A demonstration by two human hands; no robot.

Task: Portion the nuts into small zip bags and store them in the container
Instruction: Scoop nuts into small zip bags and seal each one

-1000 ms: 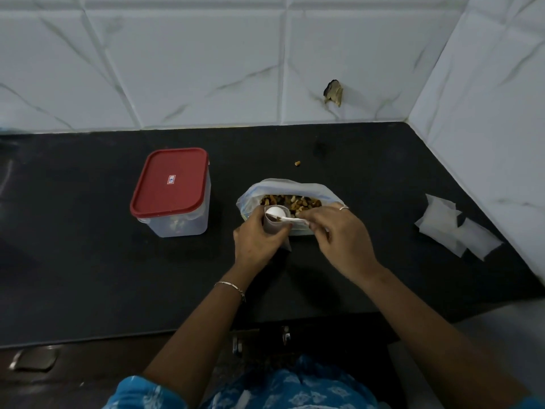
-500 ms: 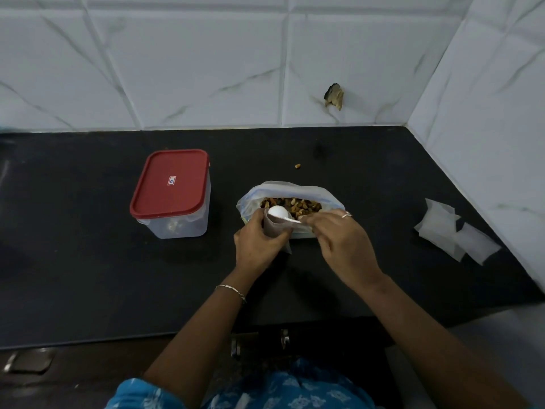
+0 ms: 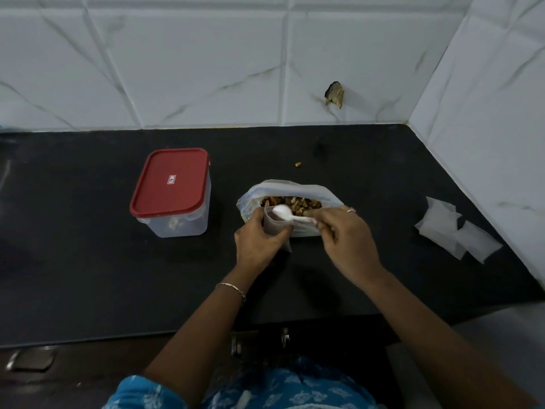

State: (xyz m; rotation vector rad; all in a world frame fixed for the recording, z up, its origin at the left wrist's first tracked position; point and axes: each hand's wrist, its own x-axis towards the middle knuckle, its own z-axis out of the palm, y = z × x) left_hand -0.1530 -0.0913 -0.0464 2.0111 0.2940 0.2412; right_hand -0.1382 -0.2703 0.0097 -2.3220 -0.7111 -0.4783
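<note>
Left hand (image 3: 259, 240): fingers curled round a small zip bag (image 3: 272, 225), which it holds upright with the mouth spread. The bag is limp, so I judge the grip is there to keep the opening wide enough to fill.

Right hand (image 3: 348, 237): thumb and fingertips pinch the handle of a white plastic spoon (image 3: 283, 211). The spoon's bowl sits over the small bag's mouth. Whether it carries any nuts cannot be told – only its white surface shows.

Source: a large clear bag (image 3: 295, 186) stands open just behind both hands, and the nuts (image 3: 295, 202) lie exposed at its top. The small bag is held against its near side, presumably to keep each spoonful's travel short and limit spillage. One stray nut (image 3: 298, 164) lies on the counter beyond it.

Storage: the container (image 3: 177, 222) stands to the left, well apart from the hands, with its red lid (image 3: 169, 181) seated. Something pale shows low down through its clear wall, but I cannot identify it.

Spare small bags (image 3: 451, 230) lie flat at the right, within reach of the right hand – a sensible staging point.

Surface and room: a black countertop (image 3: 88, 261) set into a corner of white marbled tile wall (image 3: 206, 69). One tile has a chipped hole (image 3: 334, 94). Lighting is dim.
</note>
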